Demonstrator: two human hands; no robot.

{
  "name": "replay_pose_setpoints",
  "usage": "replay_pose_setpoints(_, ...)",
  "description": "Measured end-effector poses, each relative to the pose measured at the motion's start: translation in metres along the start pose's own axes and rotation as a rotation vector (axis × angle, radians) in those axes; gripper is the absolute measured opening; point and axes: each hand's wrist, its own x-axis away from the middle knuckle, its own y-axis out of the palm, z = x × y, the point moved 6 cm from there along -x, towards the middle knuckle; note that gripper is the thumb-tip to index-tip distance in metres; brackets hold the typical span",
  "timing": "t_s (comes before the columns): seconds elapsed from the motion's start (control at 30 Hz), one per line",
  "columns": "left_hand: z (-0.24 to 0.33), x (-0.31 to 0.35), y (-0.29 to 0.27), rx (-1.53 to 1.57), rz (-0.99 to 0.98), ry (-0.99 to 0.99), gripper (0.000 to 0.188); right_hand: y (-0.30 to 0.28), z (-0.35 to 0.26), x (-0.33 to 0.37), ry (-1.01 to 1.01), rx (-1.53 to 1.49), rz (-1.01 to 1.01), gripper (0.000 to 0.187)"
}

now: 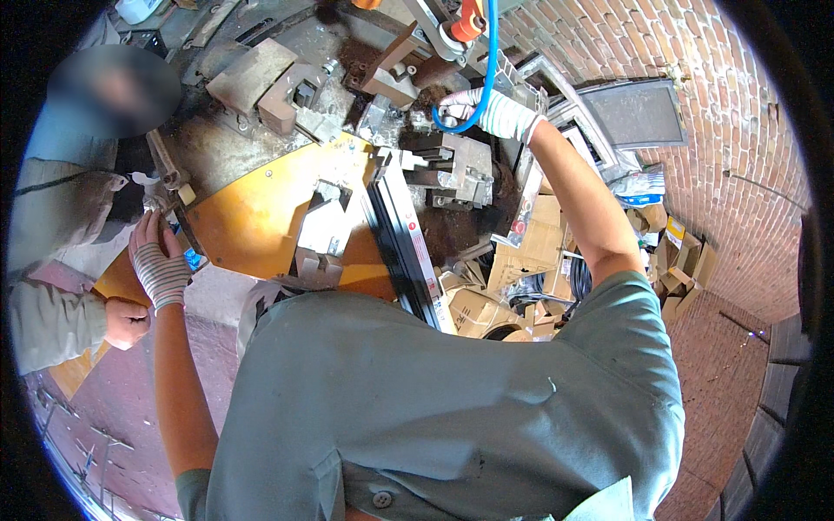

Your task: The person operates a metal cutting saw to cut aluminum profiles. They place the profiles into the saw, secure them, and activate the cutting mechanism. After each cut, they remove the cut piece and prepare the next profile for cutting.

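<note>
The right hand (486, 111), in a striped glove, is reaching far forward, fingers curled near the blue hose (489, 74); whether it grips is unclear. The left hand (159, 260) is resting open-fingered at the orange tabletop (252, 217) edge. The black profile strip (401, 239) is lying between them, long axis running away from the person, nearer the right hand.

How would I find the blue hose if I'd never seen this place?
Start at the orange table top of the rusty metal machine. Look to its far side, where the right hand in a striped glove reaches. The blue hose drops from above and curls by that glove; it is the only bright blue, bendy thing among grey blocks.
</note>
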Motion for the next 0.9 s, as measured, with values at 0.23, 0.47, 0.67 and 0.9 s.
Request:
replay_pose_setpoints(0.23,0.0,-0.001,0.0,0.001,-0.004,-0.006,0.038,-0.002,-0.006,0.004,0.032,0.055,0.054,0.027)
replay_pose_setpoints(0.47,0.001,-0.001,-0.001,0.01,-0.012,-0.02,0.039,0.005,-0.008,0.001,-0.014,0.205,-0.007,0.026)
replay_pose_setpoints(0.67,-0.002,0.0,0.001,0.018,0.008,-0.007,0.041,0.01,-0.013,0.003,-0.005,0.004,-0.031,0.027)
replay_pose_setpoints(0.9,-0.002,0.0,0.002,0.009,-0.019,-0.013,0.041,0.015,-0.062,-0.002,-0.03,1.032,-0.173,0.033)
